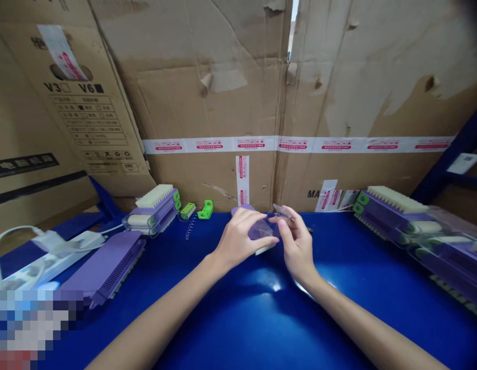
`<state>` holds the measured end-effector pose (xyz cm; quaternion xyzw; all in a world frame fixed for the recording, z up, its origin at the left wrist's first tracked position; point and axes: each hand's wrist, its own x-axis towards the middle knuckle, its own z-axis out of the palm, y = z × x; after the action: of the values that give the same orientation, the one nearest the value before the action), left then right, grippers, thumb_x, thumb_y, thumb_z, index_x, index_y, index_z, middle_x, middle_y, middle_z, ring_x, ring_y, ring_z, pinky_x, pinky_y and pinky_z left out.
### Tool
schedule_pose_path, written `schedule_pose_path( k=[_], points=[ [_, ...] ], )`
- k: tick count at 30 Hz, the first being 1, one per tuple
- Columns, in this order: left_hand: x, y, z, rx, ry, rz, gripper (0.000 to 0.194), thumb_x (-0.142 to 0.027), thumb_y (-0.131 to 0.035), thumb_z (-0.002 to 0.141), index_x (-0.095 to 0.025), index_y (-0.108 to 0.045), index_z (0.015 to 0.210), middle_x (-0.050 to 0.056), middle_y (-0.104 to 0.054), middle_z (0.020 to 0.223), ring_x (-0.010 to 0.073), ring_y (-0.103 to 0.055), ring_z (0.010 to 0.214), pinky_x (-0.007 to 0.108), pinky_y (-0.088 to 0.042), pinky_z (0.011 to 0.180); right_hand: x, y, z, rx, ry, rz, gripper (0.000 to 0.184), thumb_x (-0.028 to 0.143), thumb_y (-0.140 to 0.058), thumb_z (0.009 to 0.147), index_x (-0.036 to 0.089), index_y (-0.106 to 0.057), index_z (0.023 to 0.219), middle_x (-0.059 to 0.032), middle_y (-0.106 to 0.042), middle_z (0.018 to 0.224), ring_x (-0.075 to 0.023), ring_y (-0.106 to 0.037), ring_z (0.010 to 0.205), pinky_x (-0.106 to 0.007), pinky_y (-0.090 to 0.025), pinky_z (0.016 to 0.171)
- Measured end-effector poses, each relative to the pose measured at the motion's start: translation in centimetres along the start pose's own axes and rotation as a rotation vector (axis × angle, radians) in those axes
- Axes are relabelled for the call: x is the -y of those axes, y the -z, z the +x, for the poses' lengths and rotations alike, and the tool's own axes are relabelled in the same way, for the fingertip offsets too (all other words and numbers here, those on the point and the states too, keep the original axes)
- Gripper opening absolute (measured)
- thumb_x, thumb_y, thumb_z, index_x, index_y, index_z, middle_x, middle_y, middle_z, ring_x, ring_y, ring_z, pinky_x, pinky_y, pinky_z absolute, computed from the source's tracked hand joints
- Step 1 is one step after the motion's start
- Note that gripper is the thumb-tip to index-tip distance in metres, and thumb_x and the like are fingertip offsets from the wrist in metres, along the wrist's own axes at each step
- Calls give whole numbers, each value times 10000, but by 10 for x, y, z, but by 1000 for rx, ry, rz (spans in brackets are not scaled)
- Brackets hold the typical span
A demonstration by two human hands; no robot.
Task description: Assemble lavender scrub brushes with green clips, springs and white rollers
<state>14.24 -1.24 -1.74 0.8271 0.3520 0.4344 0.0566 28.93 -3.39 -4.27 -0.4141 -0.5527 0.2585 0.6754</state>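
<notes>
Both my hands meet over the middle of the blue table (238, 318). My left hand (238, 239) is closed round a purple brush body (257, 231) with a white strip showing below it. My right hand (298, 244) pinches a clear plastic cover (280, 211) that sits against the purple body's top right. The fingers of both hands hide most of the piece.
Purple brushes with white bristles and green clips lie at left (155, 208) and in a row at right (396, 213). A flat purple part (107, 267), a white power strip (49, 254), a metal spring (191, 226) and green clips (205, 209) sit left. Cardboard boxes (238, 103) wall the back.
</notes>
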Motion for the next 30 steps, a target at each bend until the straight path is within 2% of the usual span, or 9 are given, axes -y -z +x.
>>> schedule_pose_path(
  k=[3, 6, 10, 13, 19, 21, 24, 27, 30],
  points=[
    [23, 9, 4, 162, -77, 190, 748, -619, -717, 592, -201, -556, 1191, 130, -513, 1298, 286, -448, 1216, 473, -385, 1011, -4, 8, 10, -159, -71, -20, 413, 464, -507, 826, 172, -520, 1117, -43, -664, 751, -197, -624, 692, -327, -503, 657],
    [37, 13, 1, 333, -56, 356, 867, -731, -642, 566, -223, -517, 1257, 144, -468, 1343, 336, -409, 1239, 523, -335, 1003, -21, 18, 19, -177, -166, -95, 440, 492, -474, 822, 176, -517, 1125, 11, -572, 620, -169, -528, 544, -288, -439, 513],
    [26, 17, -4, 355, -60, 568, 1009, -831, -568, 502, -147, -528, 1242, 186, -565, 1154, 366, -484, 1088, 516, -351, 930, -42, 23, 22, -111, -315, -113, 425, 517, -470, 809, 183, -546, 1059, 24, -528, 598, -156, -491, 516, -262, -400, 463],
    [17, 21, -3, 360, -75, 632, 984, -825, -591, 481, -132, -566, 1179, 172, -575, 1043, 343, -510, 993, 486, -373, 894, -44, 21, 20, -15, -346, -99, 438, 537, -462, 811, 176, -552, 1041, 31, -511, 577, -142, -459, 480, -249, -372, 432],
    [34, 18, -2, 420, -112, 601, 987, -721, -671, 543, -152, -435, 1314, 163, -524, 1186, 314, -485, 1066, 424, -379, 926, -38, 13, 16, 175, -351, -63, 450, 501, -480, 803, 164, -563, 1089, 36, -515, 550, -148, -471, 460, -261, -398, 432],
    [38, 10, -3, 394, -100, 622, 989, -725, -656, 560, -145, -416, 1325, 156, -536, 1155, 305, -496, 1032, 413, -391, 904, -39, 11, 16, 194, -328, -108, 434, 486, -468, 809, 174, -575, 1090, 11, -574, 611, -166, -522, 517, -280, -437, 479],
    [38, -5, -6, 285, -146, 701, 1011, -744, -613, 581, -114, -392, 1341, 177, -527, 1142, 320, -483, 1029, 434, -373, 913, -43, 9, 16, 172, -276, -178, 420, 476, -433, 830, 192, -571, 1107, -31, -649, 778, -192, -586, 648, -316, -482, 580],
    [37, -18, -11, 170, -195, 738, 988, -739, -568, 629, -97, -375, 1355, 194, -519, 1146, 327, -472, 1044, 452, -346, 935, -45, 8, 13, 163, -214, -211, 421, 471, -400, 859, 211, -513, 1170, -43, -655, 873, -198, -603, 726, -327, -491, 642],
    [40, -24, -16, 82, -235, 734, 969, -766, -510, 647, -92, -409, 1335, 199, -529, 1123, 325, -482, 1018, 459, -350, 917, -43, 7, 10, 198, -168, -232, 415, 477, -366, 886, 206, -450, 1189, -43, -638, 867, -186, -597, 728, -313, -480, 655]
  ],
)
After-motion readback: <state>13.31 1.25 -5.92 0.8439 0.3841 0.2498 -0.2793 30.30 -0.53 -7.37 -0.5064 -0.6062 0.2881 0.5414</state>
